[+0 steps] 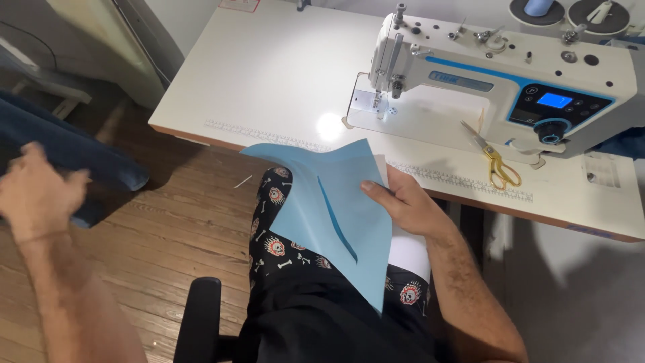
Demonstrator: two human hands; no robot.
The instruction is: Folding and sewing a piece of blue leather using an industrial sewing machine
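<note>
The left hand point(37, 191) is the closest thing, low at about 9 o'clock. Its arm runs up from the bottom edge. It looks blurry, and its fingers lie on a pile of dark blue cloth point(64, 144) at 10 o'clock. I cannot tell if the fingers grip the cloth or just rest on it.

The right hand point(403, 202) sits near the middle, a bit toward 4 o'clock. Its thumb presses on top of a light blue sheet point(322, 202), and the fingers are tucked under it, so the hand pinches the sheet at its right edge. A white sheet point(408, 252) lies under the blue one and peeks out by the wrist.

The blue sheet lies over the person's lap. It is long and pointy. Its long side runs from 11 o'clock down to 5 o'clock, with the sharp tip pointing down at 5 o'clock. A long thin slit point(336, 218) runs the same way down its middle.

Under the sheets are black shorts point(275, 222) with little skulls and bones on them. A black chair arm point(198, 319) stands at 7 o'clock.

Farther off, at 12 o'clock, is a white table point(269, 74). A white and blue sewing machine point(497, 81) stands on it at 1 o'clock. Yellow-handled scissors point(494, 158) lie just in front of the machine. The wooden floor point(168, 228) shows at the left.
</note>
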